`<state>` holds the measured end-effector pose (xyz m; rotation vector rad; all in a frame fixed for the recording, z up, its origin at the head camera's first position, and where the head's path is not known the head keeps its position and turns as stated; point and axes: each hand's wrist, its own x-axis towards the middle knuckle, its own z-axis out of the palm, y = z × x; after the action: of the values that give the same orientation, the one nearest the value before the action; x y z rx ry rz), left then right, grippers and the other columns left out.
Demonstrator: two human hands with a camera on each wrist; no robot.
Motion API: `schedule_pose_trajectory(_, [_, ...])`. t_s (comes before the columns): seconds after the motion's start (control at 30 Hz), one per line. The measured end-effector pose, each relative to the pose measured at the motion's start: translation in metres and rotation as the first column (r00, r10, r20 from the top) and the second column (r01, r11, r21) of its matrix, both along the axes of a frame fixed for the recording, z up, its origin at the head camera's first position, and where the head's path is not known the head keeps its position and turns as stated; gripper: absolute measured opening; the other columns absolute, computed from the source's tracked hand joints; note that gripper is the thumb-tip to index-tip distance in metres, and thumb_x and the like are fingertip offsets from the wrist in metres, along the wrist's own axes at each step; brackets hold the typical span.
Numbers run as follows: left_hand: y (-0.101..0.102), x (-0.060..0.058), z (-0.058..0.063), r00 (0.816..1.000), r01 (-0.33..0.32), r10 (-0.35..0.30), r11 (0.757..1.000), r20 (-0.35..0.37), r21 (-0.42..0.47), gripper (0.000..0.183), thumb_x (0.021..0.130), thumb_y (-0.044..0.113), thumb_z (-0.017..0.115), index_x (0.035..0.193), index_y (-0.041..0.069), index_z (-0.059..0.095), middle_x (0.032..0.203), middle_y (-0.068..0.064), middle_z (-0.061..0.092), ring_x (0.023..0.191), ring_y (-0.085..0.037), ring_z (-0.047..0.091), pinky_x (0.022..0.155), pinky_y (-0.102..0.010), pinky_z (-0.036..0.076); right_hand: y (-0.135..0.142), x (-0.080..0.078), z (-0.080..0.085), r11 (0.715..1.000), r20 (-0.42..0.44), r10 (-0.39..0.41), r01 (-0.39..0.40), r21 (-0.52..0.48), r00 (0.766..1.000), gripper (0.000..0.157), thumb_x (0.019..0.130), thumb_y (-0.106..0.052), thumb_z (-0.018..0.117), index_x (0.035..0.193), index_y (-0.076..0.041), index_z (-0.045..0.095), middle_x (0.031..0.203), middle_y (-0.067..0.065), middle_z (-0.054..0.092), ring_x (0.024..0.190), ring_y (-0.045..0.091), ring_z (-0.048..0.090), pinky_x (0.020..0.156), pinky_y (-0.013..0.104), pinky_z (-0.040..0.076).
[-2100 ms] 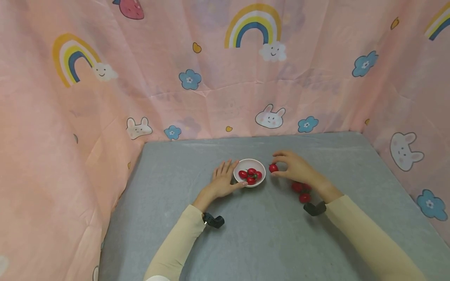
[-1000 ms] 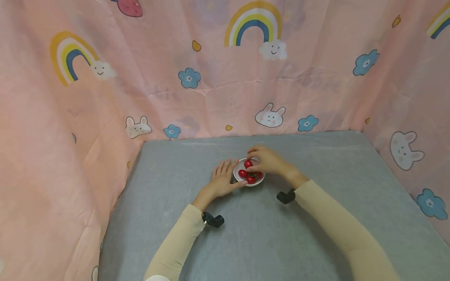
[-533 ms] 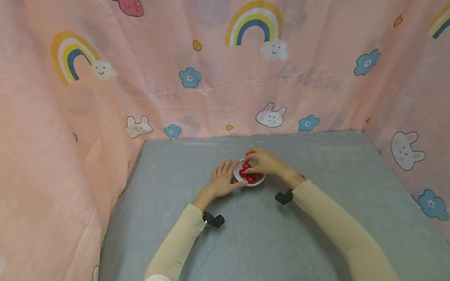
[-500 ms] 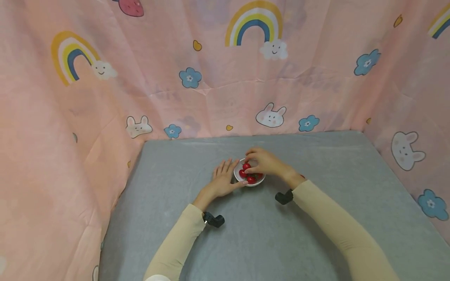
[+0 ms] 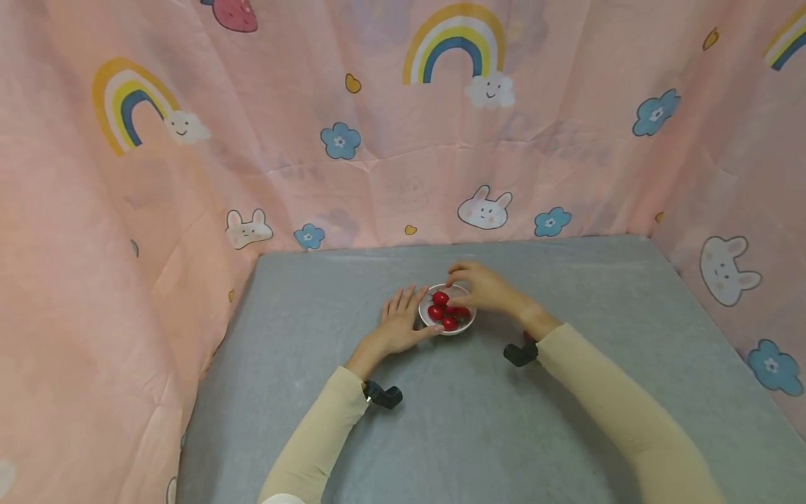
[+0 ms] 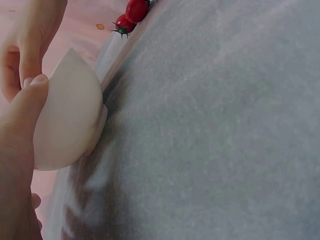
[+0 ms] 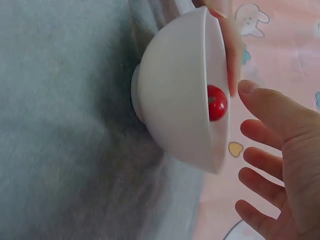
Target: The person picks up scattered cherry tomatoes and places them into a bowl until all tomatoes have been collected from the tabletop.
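Note:
A small white bowl (image 5: pixel 448 333) stands on the grey cloth with several red cherry tomatoes (image 5: pixel 436 312) in it; one tomato (image 7: pixel 217 103) shows above the rim in the right wrist view. My left hand (image 5: pixel 400 329) rests against the bowl's left side, its fingers straight and spread, the thumb touching the rim. Above the bowl's right edge hovers my right hand (image 5: pixel 490 288), with fingers parted and holding nothing. In the right wrist view its fingers (image 7: pixel 262 185) are apart from the bowl.
Loose cherry tomatoes (image 6: pixel 136 11) lie on the cloth to the bowl's right; in the head view my right wrist mostly hides them. A pink printed curtain (image 5: pixel 378 182) hangs around the grey cloth (image 5: pixel 441 420) at the back and sides. Each wrist wears a black camera (image 5: pixel 383 395).
My right hand carried a cherry tomato from the right into the bowl and let go of it. Just now it has drawn back slightly to the right. The left hand stays put.

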<state>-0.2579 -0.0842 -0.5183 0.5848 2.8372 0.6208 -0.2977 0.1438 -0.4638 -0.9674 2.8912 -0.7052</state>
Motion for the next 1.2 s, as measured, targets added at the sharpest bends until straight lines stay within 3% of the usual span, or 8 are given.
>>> schedule_pose_trajectory(0.23, [0.0, 0.001, 0.0, 1.0, -0.004, 0.004, 1.0, 0.002, 0.004, 0.094, 0.08, 0.078, 0.042, 0.152, 0.032, 0.003, 0.162, -0.004, 0.004, 0.149, -0.031, 0.002, 0.118, -0.055, 0.007, 0.019, 0.007, 0.0, 1.0, -0.003, -0.015, 0.015, 0.021, 1.0, 0.036, 0.08, -0.037, 0.073, 0.107, -0.013, 0.069, 0.129, 0.01, 0.056, 0.125, 0.031, 0.049, 0.105, 0.052, 0.04])
schedule_pose_trajectory(0.83, [0.0, 0.0, -0.002, 1.0, -0.004, 0.004, 1.0, -0.007, 0.012, 0.095, 0.08, 0.077, 0.043, 0.153, 0.029, 0.005, 0.162, -0.006, 0.005, 0.149, -0.033, 0.003, 0.116, -0.057, 0.008, 0.102, 0.029, -0.024, 0.988, 0.036, -0.157, 0.157, -0.006, 0.987, 0.042, 0.08, -0.039, 0.073, 0.109, -0.01, 0.068, 0.132, 0.013, 0.054, 0.127, 0.034, 0.045, 0.104, 0.057, 0.037])
schedule_pose_trajectory(1.2, [0.001, 0.001, 0.0, 1.0, -0.004, 0.004, 1.0, -0.008, 0.019, 0.093, 0.081, 0.076, 0.044, 0.152, 0.033, 0.002, 0.162, -0.005, 0.005, 0.149, -0.032, 0.003, 0.117, -0.056, 0.007, 0.137, 0.045, -0.033, 0.972, 0.078, -0.232, 0.233, -0.002, 0.97, 0.043, 0.079, -0.039, 0.074, 0.108, -0.009, 0.068, 0.13, 0.016, 0.054, 0.125, 0.036, 0.044, 0.103, 0.059, 0.036])
